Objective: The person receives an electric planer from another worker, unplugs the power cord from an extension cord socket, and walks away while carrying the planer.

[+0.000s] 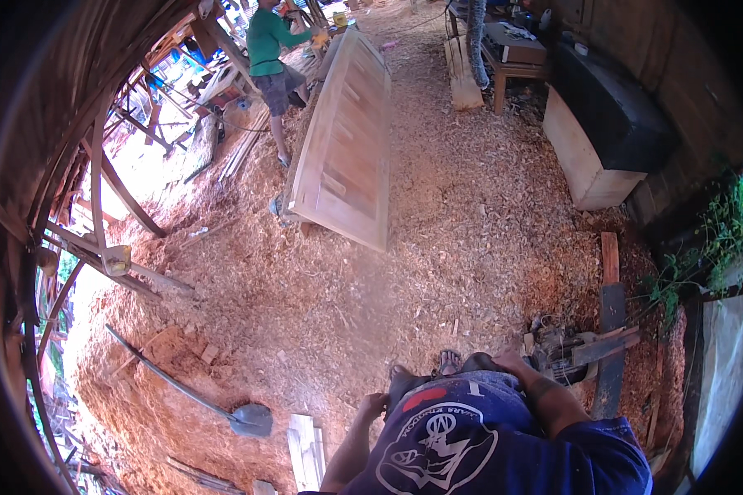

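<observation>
My left hand (373, 405) is low by the left edge of my blue shirt (462, 433), against my dark trousers. Its fingers are too small and shaded to tell whether they hold anything. On the other side, my right hand (510, 360) is close to my right thigh, with the forearm bent in from the lower right. Its fingers are partly hidden. Just right of that hand sits a dark, engine-like machine (563, 351) with wood pieces on it. Ahead, a long panelled wooden door (351, 140) lies raised off the ground, tilted.
A person in a green top (268, 41) works at the door's far left side. A shovel (252, 419) lies at lower left near pale boards (305, 450). A dark-topped wooden box (582, 153) stands right, beside a small table (512, 62). Wood shavings (454, 206) cover the ground.
</observation>
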Motion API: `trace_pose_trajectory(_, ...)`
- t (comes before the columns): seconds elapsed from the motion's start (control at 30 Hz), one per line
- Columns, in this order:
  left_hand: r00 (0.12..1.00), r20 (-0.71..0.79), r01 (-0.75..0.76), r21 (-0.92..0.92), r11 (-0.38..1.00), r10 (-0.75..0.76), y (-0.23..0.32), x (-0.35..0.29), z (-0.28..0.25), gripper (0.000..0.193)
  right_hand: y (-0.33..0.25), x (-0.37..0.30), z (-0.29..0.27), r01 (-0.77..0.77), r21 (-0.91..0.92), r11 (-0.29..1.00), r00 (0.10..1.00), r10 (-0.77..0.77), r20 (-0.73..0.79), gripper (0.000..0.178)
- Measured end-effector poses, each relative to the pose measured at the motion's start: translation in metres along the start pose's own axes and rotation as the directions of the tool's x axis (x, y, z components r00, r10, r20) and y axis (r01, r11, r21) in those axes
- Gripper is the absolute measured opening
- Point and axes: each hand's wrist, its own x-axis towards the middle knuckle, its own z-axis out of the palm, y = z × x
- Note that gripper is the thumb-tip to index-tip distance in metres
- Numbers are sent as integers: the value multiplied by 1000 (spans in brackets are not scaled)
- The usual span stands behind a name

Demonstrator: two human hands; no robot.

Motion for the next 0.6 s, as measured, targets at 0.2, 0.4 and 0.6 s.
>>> trace_pose_trajectory(0.2,1000,-1,-3,-11,1000,3,-1,-2,-2,34,6,4,11,-46,-32,998,999,46,-7,31)
trace_pose_trajectory(0.4,1000,5,-23,-85,996,23,-11,2,1,34,23,11,21,71,-105,992,997,-66,42,29)
trace_pose_trajectory(0.6,999,18,-38,73,997,36,-12,2,-1,35,15,10,18,78,-151,985,997,-78,9,28)
